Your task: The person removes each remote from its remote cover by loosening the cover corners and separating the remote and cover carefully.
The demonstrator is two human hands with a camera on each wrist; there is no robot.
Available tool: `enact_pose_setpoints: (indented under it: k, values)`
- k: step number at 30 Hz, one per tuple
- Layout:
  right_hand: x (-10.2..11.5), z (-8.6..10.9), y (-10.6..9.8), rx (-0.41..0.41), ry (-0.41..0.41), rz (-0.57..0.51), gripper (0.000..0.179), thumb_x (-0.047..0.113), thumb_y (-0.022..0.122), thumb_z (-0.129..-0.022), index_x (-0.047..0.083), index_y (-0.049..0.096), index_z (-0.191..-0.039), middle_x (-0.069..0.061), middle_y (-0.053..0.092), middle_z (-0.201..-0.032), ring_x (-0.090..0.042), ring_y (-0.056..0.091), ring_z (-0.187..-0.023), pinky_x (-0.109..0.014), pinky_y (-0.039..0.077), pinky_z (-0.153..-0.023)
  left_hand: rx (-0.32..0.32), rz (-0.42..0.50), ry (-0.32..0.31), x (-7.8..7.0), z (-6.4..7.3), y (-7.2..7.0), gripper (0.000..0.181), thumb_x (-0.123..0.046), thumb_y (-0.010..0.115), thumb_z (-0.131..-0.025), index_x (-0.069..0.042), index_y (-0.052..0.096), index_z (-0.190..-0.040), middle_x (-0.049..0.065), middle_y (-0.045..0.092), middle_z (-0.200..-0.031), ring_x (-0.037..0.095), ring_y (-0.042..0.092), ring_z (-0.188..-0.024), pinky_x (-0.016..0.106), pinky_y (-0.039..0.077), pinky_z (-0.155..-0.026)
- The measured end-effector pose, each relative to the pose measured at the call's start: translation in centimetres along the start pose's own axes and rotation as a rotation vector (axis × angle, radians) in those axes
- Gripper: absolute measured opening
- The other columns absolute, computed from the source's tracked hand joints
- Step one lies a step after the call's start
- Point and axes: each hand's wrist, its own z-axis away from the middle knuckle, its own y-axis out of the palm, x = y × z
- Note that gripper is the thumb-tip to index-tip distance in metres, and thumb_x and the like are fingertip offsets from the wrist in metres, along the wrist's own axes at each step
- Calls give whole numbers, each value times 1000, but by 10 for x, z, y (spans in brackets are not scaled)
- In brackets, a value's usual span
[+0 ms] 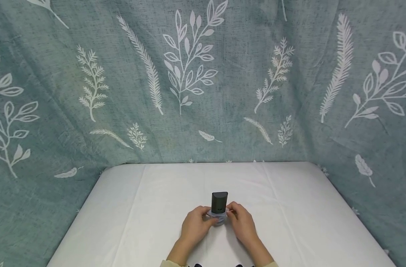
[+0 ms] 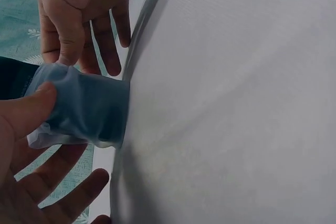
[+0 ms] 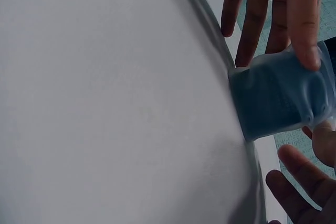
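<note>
In my head view, a dark block point(image 1: 219, 202) points upward, its lower part inside a translucent bag point(image 1: 219, 218). I place it about midway between the left and right edges of the white tabletop point(image 1: 156, 207), well short of the far edge; whether the bag's base touches the surface, I cannot tell. The left hand point(image 1: 193, 225) holds the bag, thumb across its front, fingers behind. The right hand point(image 1: 244, 224) pinches the bag's rim on the opposite side, its remaining fingers loosely extended. Beyond the far edge I see leaf-patterned green fabric point(image 1: 243, 85).
</note>
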Motion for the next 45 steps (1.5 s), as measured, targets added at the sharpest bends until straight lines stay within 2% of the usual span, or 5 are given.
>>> enact_pose_setpoints:
  k: [12, 17, 23, 32, 45]
  values:
    - [0, 2, -1, 16, -14, -60, 10, 12, 65, -95, 22, 67, -98, -1, 72, -106, -22, 69, -103, -43, 56, -87, -97, 6, 28, -3, 0, 2, 23, -28, 86, -74, -17, 79, -93, -9, 68, -86, 8, 65, -81, 24, 51, -68]
    - [1, 4, -2, 14, 11, -91, 12, 11, 64, -95, 17, 69, -103, -4, 73, -109, -27, 69, -108, -47, 56, -91, -159, 38, 77, -6, 3, 1, 20, -25, 88, -73, -16, 78, -89, -8, 72, -98, 15, 70, -92, 32, 57, -79]
    - [10, 0, -7, 29, 5, -234, 9, 9, 63, -96, 13, 70, -100, -5, 74, -102, -17, 64, -88, -27, 52, -77, -220, 148, 158, -10, 4, -1, 22, -19, 86, -76, -15, 73, -92, -4, 75, -115, 19, 71, -108, 39, 57, -95]
    - [15, -3, -10, 51, 3, -300, 25, 1, 64, -92, 16, 71, -111, -3, 74, -113, -16, 64, -106, -23, 50, -86, -357, 161, 242, -12, 2, -3, 23, -9, 88, -70, -13, 73, -86, -5, 78, -103, 16, 74, -96, 31, 60, -80]
    - [13, 11, -34, 312, 91, -686, 57, 15, 63, -98, 21, 35, -147, -25, 66, -117, -18, 68, -79, -29, 59, -76, -570, -173, 222, -5, -4, -18, 35, -12, 94, -60, -13, 73, -89, -6, 77, -102, 13, 72, -86, 29, 58, -64]
